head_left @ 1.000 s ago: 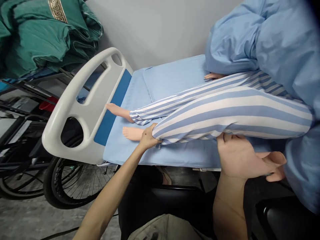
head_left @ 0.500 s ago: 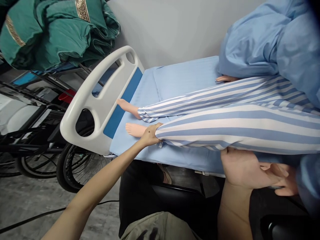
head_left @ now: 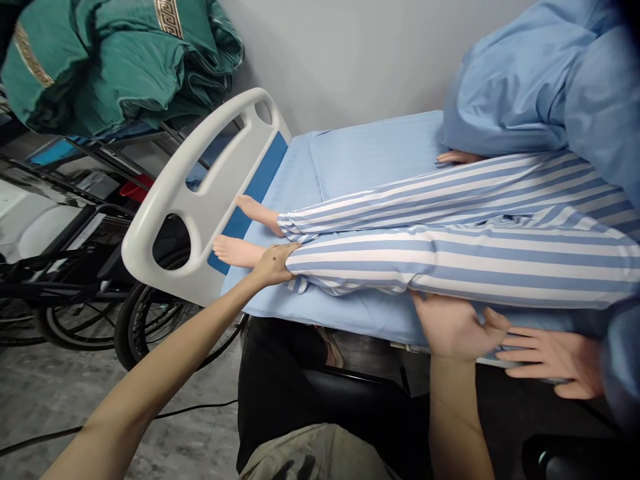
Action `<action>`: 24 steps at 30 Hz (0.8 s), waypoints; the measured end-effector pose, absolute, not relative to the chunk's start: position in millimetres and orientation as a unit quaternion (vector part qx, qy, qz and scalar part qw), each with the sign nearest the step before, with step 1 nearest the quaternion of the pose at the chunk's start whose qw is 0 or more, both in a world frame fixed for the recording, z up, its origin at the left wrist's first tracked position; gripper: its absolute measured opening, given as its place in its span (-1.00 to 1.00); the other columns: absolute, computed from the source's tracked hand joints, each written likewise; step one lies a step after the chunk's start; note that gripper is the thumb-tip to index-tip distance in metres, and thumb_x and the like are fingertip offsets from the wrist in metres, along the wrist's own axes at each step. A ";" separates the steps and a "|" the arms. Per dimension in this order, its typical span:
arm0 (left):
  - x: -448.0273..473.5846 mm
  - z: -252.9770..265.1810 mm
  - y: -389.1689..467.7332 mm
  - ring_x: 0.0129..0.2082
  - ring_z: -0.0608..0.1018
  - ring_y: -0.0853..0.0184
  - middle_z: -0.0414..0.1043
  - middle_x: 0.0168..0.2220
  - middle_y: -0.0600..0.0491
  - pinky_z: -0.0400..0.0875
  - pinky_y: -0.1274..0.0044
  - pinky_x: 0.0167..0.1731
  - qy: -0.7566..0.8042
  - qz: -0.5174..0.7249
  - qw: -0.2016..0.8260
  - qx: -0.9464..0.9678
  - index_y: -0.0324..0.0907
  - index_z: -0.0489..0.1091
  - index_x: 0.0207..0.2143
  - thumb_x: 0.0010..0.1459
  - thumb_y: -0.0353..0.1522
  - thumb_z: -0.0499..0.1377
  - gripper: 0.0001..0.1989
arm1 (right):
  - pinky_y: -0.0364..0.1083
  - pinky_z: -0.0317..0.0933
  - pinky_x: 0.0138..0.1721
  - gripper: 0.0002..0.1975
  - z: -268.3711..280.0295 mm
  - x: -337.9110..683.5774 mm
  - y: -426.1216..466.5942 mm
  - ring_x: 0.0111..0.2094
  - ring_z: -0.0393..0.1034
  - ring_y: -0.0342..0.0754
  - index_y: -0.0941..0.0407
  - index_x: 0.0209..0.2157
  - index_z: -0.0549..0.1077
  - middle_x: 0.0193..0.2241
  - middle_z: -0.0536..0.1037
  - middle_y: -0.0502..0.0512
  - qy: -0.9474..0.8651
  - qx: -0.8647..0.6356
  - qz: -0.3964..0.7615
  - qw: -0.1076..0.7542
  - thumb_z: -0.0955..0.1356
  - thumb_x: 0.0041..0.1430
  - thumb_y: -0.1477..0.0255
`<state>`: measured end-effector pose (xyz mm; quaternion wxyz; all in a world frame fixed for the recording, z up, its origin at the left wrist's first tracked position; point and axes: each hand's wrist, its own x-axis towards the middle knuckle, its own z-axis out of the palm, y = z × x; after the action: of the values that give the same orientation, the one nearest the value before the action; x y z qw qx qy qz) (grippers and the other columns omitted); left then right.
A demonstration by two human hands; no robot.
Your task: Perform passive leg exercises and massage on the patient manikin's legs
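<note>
The near leg point(head_left: 360, 263) is now laid straighter, its bent knee point(head_left: 425, 260) lowered since a second ago. The near foot point(head_left: 237, 251) is brought closer to the footboard point(head_left: 231, 163), the left hand point(head_left: 274, 263) carried along with it. The right hand point(head_left: 450, 323) is shifted footward, and the lying figure's near hand point(head_left: 560, 360) is uncovered.

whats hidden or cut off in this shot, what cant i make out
Head view:
Right hand: most fingers hidden beneath the near striped trouser leg.
Left hand: some fingers hidden behind the same leg.
Blue-clothed figure: upper end cut off by the right edge.
Wheelchair wheel: partly hidden by the white bed board.
</note>
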<state>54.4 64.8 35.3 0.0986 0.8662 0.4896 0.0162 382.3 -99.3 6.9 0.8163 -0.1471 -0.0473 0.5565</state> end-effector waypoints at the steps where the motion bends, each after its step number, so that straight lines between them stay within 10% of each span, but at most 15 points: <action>1: 48.4 38.0 65.0 -0.02 0.53 0.04 0.52 -0.03 -0.03 0.38 0.29 -0.02 0.485 0.005 0.096 0.869 -0.09 0.37 0.03 -0.04 -0.25 0.23 -0.49 | 0.40 0.16 0.05 -0.62 0.2 380.5 -95.9 0.13 0.29 0.21 -0.07 -0.15 0.47 0.03 0.49 0.05 -0.041 -0.149 0.564 0.811 0.22 -0.02 0.24; 24: 35.1 9.9 59.7 -0.01 0.50 0.07 0.50 0.00 -0.07 0.26 0.34 0.00 0.497 -0.053 0.051 0.864 -0.11 0.37 0.01 0.00 -0.35 0.18 -0.54 | 0.42 -0.13 0.19 -0.64 -57.6 368.9 -72.6 0.10 0.29 0.21 -0.09 -0.27 0.45 -0.02 0.53 -0.02 0.067 -0.196 0.556 0.805 0.29 -0.23 0.27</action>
<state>35.1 59.7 9.9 0.0507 0.8644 0.4973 -0.0535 368.9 -72.6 -57.6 0.8052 -0.1957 0.0667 0.5559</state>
